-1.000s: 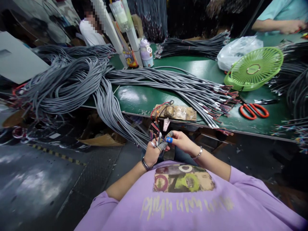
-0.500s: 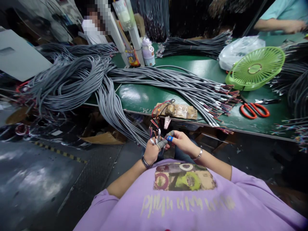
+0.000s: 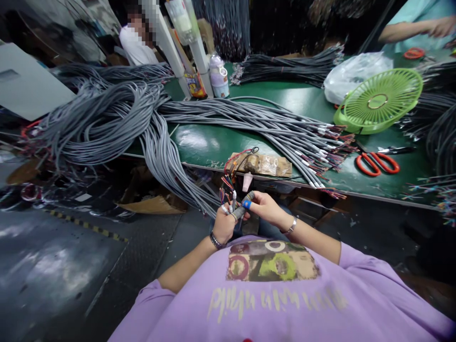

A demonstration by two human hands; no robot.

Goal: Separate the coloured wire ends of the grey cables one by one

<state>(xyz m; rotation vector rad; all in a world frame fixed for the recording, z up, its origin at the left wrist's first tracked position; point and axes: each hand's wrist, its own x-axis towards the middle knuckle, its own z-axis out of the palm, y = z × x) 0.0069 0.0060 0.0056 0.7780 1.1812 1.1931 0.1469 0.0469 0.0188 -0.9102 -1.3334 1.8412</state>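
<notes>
My left hand [image 3: 224, 227] is closed around the ends of several grey cables [image 3: 199, 199], their coloured wires [image 3: 227, 182] fanning out above the fist past white wraps. Grey covers sit on its thumb and on a finger of my right hand [image 3: 266, 209]; a blue band [image 3: 246, 204] circles the right thumb. The right thumb and fingers are pinched together against the left thumb tip; what lies between them is hidden. Just beyond the hands, a pale pink nozzle-like piece [image 3: 247, 182] sticks out below a taped cardboard strip [image 3: 272, 165] at the table edge.
More grey cables [image 3: 228, 114] lie across the green table [image 3: 199, 137]. Orange-handled scissors [image 3: 377, 163], a green fan [image 3: 379, 102] and a plastic bag [image 3: 352, 73] are at right. A bottle [image 3: 218, 78] stands at the back. Co-workers' arms [image 3: 406, 31] show beyond.
My right hand has shifted slightly left, its thumb closer over the left thumb. The co-worker's hand at far right has moved up, and orange handles show on the table there.
</notes>
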